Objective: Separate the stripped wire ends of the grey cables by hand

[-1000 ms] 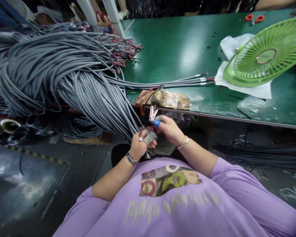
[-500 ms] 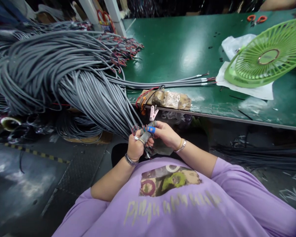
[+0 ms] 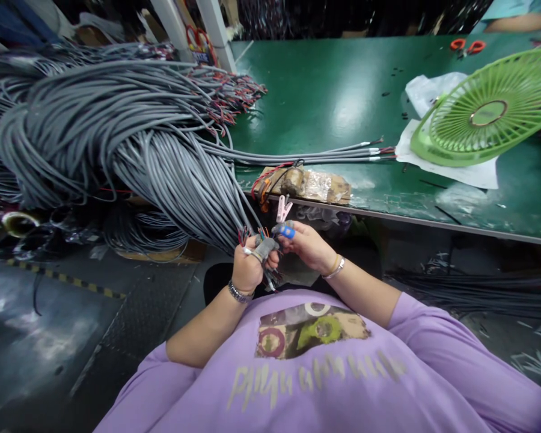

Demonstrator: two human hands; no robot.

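Note:
My left hand (image 3: pixel 247 269) is closed around a grey cable end with thin coloured wires (image 3: pixel 244 234) sticking out above the fingers. More wire ends poke out below it, and a grey wrap covers its thumb. Just to the right, my right hand (image 3: pixel 304 243) has its thumb and fingertips pressed together, with a blue band and grey wraps on the fingers. Whatever lies in that pinch is too small to make out. A large bundle of grey cables (image 3: pixel 175 174) hangs over the table edge down to my left hand. A pink clothespin (image 3: pixel 284 209) sits just above my right fingertips.
On the green table (image 3: pixel 315 90) lie a taped wooden block (image 3: pixel 313 183), a few cables (image 3: pixel 306 156) stretched rightward, a green fan (image 3: pixel 487 111) on white paper, and orange-handled cutters (image 3: pixel 467 47). Another person's arm (image 3: pixel 520 23) shows at the far right. Coiled cable (image 3: pixel 144 234) lies below, left.
My right hand has drawn slightly to the right, away from my left hand, opening a small gap. My left hand keeps its hold. The view has shifted slightly.

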